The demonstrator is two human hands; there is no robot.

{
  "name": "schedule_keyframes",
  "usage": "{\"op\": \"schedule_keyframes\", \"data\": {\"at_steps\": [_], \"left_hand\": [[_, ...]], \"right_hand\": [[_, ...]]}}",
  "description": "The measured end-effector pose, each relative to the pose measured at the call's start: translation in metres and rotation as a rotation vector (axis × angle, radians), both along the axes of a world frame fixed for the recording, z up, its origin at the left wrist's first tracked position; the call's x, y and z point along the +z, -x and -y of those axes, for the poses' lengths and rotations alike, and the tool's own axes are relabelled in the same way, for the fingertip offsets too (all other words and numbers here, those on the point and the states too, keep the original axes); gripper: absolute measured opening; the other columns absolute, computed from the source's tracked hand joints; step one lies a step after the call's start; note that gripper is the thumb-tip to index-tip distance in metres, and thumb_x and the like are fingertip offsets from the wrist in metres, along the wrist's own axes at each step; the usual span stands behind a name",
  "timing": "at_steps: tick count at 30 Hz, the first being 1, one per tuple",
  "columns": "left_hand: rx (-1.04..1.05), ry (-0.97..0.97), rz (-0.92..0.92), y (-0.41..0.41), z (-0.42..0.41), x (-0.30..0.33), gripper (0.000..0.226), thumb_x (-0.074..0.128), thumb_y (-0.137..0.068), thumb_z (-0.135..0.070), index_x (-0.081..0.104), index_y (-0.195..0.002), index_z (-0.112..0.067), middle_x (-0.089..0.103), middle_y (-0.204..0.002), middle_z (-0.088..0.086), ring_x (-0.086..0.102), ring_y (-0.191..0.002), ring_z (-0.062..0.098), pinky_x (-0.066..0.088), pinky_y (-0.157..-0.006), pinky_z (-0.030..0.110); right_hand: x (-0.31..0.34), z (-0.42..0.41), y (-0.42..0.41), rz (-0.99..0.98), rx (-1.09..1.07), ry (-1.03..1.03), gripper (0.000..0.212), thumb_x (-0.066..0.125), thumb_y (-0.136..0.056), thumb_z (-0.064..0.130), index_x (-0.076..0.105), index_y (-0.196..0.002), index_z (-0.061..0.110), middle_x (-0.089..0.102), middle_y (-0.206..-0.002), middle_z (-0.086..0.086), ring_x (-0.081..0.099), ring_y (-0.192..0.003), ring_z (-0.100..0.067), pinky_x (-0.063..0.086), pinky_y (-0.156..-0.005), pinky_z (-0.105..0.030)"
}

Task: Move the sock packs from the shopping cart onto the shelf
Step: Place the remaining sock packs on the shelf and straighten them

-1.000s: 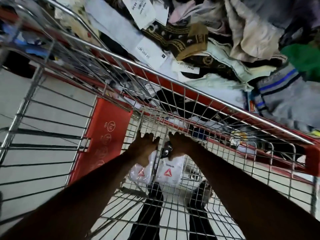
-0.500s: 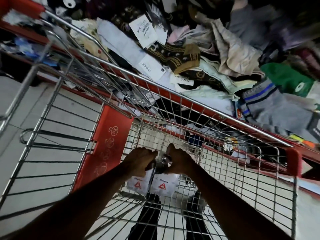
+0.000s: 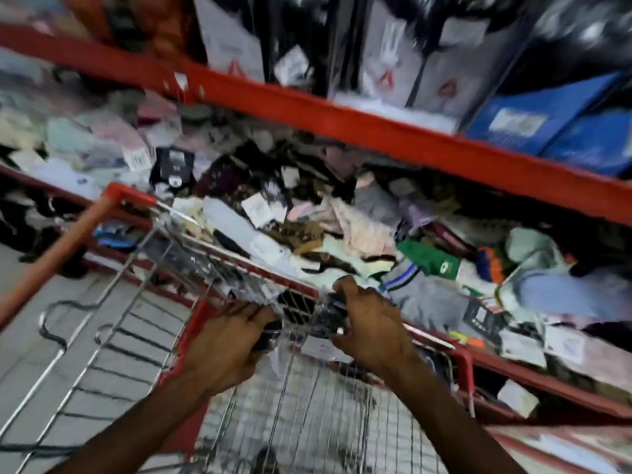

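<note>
My left hand (image 3: 229, 347) and my right hand (image 3: 371, 323) are both closed on dark sock packs (image 3: 325, 321) in clear plastic, lifted to the height of the wire cart's (image 3: 143, 254) far rim. The packs are blurred by motion, and I cannot tell how many there are. Just beyond the rim lies the red-framed shelf (image 3: 359, 131), its middle tier heaped with loose socks and sock packs (image 3: 307, 227). The cart's basket below my hands is blurred.
An upper tier holds upright white and dark packages (image 3: 393, 56) and blue boxes (image 3: 547, 121). The cart's red handle (image 3: 51, 254) runs down to the left over a grey tiled floor (image 3: 27, 336). A lower red shelf edge (image 3: 547, 388) juts out at the right.
Both hands have risen from deep in the cart basket to its far rim, carrying the packs. The view has tilted up and now takes in the upper tier.
</note>
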State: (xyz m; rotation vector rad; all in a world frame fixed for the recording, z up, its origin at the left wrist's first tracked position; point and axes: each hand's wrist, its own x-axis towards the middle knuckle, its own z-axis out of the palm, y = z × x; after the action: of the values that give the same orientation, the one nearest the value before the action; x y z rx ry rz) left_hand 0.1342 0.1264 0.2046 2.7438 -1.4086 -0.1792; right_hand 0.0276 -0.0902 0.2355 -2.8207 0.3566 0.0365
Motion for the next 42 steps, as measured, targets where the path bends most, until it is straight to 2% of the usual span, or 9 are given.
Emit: {"op": "schedule_keyframes", "data": {"at_steps": [4, 8, 12, 15, 17, 21, 31, 39, 42], "left_hand": [[0.010, 0.041, 0.198, -0.007, 0.024, 0.108, 0.057, 0.081, -0.054, -0.030, 0.057, -0.105, -0.026, 0.069, -0.092, -0.002, 0.065, -0.085, 0.027, 0.054, -0.066, 0.036], [0.032, 0.111, 0.362, -0.005, 0.048, 0.203, 0.065, 0.085, -0.050, -0.037, 0.057, -0.109, -0.030, 0.073, -0.096, -0.006, 0.069, -0.089, 0.025, 0.055, -0.077, 0.038], [-0.017, 0.221, 0.442, -0.006, 0.071, 0.275, 0.066, 0.080, -0.055, -0.033, 0.054, -0.115, -0.033, 0.071, -0.105, -0.007, 0.067, -0.099, 0.024, 0.054, -0.083, 0.040], [-0.048, 0.301, 0.503, -0.010, 0.089, 0.315, 0.069, 0.082, -0.054, -0.029, 0.054, -0.117, -0.033, 0.072, -0.104, -0.007, 0.067, -0.098, 0.024, 0.053, -0.079, 0.037], [-0.079, 0.352, 0.550, -0.012, 0.102, 0.340, 0.069, 0.082, -0.057, -0.031, 0.054, -0.120, -0.033, 0.071, -0.113, -0.006, 0.066, -0.106, 0.023, 0.053, -0.084, 0.038], [-0.100, 0.354, 0.532, -0.021, 0.129, 0.367, 0.067, 0.074, -0.067, -0.027, 0.049, -0.130, -0.031, 0.065, -0.125, -0.005, 0.058, -0.117, 0.022, 0.050, -0.095, 0.038], [-0.050, 0.303, 0.538, -0.052, 0.159, 0.379, 0.069, 0.073, -0.068, -0.021, 0.050, -0.134, -0.028, 0.069, -0.118, -0.002, 0.063, -0.110, 0.022, 0.054, -0.084, 0.036], [-0.065, 0.304, 0.497, -0.060, 0.177, 0.378, 0.071, 0.070, -0.070, -0.013, 0.048, -0.137, -0.027, 0.068, -0.115, -0.003, 0.063, -0.109, 0.022, 0.052, -0.079, 0.034], [-0.072, 0.306, 0.483, -0.067, 0.186, 0.377, 0.068, 0.068, -0.068, -0.009, 0.052, -0.132, -0.025, 0.070, -0.111, -0.003, 0.065, -0.103, 0.023, 0.054, -0.076, 0.035]], "right_hand": [[0.100, 0.028, 0.000, 0.111, -0.013, 0.072, 0.071, 0.078, -0.072, 0.037, 0.039, -0.131, 0.024, 0.068, -0.108, -0.007, 0.064, -0.099, -0.032, 0.051, -0.073, -0.037], [0.192, 0.048, 0.010, 0.241, -0.058, 0.121, 0.071, 0.080, -0.068, 0.041, 0.044, -0.129, 0.029, 0.069, -0.110, -0.003, 0.064, -0.104, -0.030, 0.049, -0.075, -0.034], [0.259, 0.066, 0.013, 0.369, -0.078, 0.161, 0.076, 0.081, -0.068, 0.039, 0.044, -0.134, 0.031, 0.069, -0.118, 0.002, 0.064, -0.109, -0.024, 0.048, -0.077, -0.031], [0.301, 0.079, 0.009, 0.414, -0.116, 0.165, 0.078, 0.082, -0.071, 0.037, 0.044, -0.139, 0.030, 0.067, -0.122, 0.003, 0.063, -0.111, -0.023, 0.047, -0.079, -0.030], [0.324, 0.090, 0.002, 0.478, -0.129, 0.150, 0.078, 0.084, -0.068, 0.035, 0.046, -0.136, 0.029, 0.068, -0.124, 0.002, 0.064, -0.111, -0.025, 0.052, -0.084, -0.032], [0.348, 0.107, -0.021, 0.523, -0.142, 0.139, 0.083, 0.087, -0.064, 0.031, 0.048, -0.137, 0.027, 0.068, -0.126, -0.001, 0.065, -0.112, -0.028, 0.054, -0.088, -0.037], [0.347, 0.139, -0.092, 0.400, -0.117, 0.107, 0.087, 0.091, -0.059, 0.027, 0.051, -0.136, 0.023, 0.063, -0.132, -0.006, 0.060, -0.119, -0.031, 0.053, -0.097, -0.043], [0.321, 0.156, -0.116, 0.242, -0.162, 0.168, 0.087, 0.089, -0.066, 0.027, 0.046, -0.142, 0.019, 0.058, -0.137, -0.015, 0.060, -0.118, -0.035, 0.054, -0.094, -0.043], [0.313, 0.155, -0.117, 0.204, -0.156, 0.183, 0.075, 0.086, -0.070, 0.020, 0.052, -0.136, 0.016, 0.065, -0.124, -0.011, 0.065, -0.106, -0.031, 0.053, -0.078, -0.035]]}}
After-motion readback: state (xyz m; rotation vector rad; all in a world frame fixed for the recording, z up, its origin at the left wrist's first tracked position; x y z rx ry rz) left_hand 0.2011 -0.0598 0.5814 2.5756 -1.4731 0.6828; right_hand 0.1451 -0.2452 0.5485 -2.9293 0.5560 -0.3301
